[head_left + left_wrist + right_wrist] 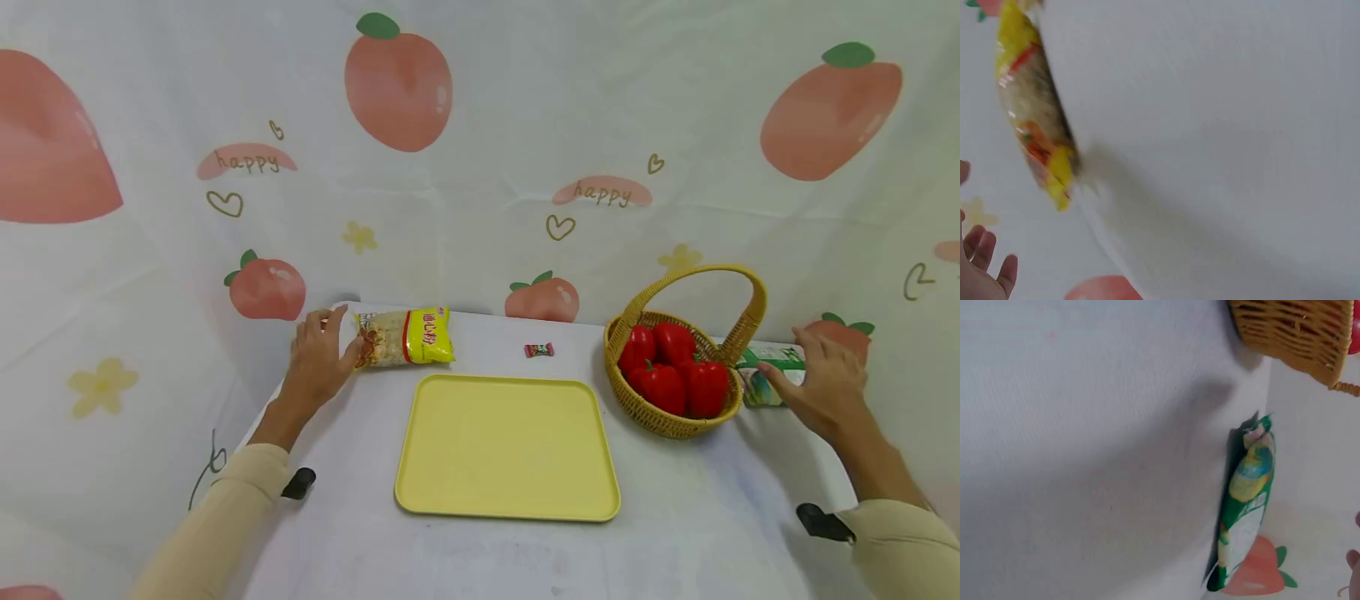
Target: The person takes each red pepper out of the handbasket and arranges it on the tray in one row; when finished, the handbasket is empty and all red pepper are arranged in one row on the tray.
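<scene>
My left hand point(318, 358), fingers spread and relaxed, is at the left end of a yellow and clear food packet point(405, 337); the thumb overlaps its edge in the head view. The left wrist view shows the packet point(1035, 100) apart from the fingers point(984, 250). On the far right, my right hand point(828, 383) is held with loose fingers over a green packet point(772, 358), covering part of it. That green packet point(1247, 506) lies on the table in the right wrist view, with only fingertips point(1354, 557) at the frame's edge. Both hands hold nothing.
A yellow rectangular tray point(510, 446) lies mid-table. Behind it sits a small wrapped candy point(538, 350). A wicker basket point(667, 427) with a tall handle and several red bell peppers point(660, 387) stands left of the green packet. A printed cloth point(480, 192) hangs behind the table.
</scene>
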Action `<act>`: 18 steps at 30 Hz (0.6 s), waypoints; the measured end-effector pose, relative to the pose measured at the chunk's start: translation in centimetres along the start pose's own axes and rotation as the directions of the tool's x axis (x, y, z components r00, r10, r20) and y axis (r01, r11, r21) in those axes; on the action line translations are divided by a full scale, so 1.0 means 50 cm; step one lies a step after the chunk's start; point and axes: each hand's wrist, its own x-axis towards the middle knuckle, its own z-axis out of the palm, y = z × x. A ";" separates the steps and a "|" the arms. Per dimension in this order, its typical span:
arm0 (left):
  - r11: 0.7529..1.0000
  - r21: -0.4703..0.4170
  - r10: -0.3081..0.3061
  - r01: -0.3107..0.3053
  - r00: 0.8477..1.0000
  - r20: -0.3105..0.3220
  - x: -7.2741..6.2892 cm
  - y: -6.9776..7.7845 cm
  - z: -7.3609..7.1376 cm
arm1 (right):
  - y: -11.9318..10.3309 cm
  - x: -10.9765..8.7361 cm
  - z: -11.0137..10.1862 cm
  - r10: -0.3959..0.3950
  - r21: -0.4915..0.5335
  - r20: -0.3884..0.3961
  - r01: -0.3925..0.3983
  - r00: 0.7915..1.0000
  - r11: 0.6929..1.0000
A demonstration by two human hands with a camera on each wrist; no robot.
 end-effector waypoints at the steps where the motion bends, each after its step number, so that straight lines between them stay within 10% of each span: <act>1: 0.999 -0.028 0.019 -0.020 0.999 -0.038 -0.005 0.009 0.002 | -0.005 -0.004 0.000 0.000 0.016 -0.017 0.001 1.000 1.000; 5: 0.989 -0.130 0.071 -0.074 0.997 -0.031 -0.029 0.047 0.012 | -0.033 -0.018 0.001 -0.003 0.062 -0.065 0.007 0.998 0.998; 9: 0.961 -0.276 0.029 0.018 0.986 0.167 -0.058 0.084 0.026 | -0.066 -0.028 0.009 0.003 0.076 -0.110 0.005 0.994 0.997; 18: 0.830 -0.428 -0.136 0.358 0.874 0.467 -0.101 0.129 0.041 | -0.134 -0.031 0.034 0.090 0.158 0.027 -0.094 0.996 0.983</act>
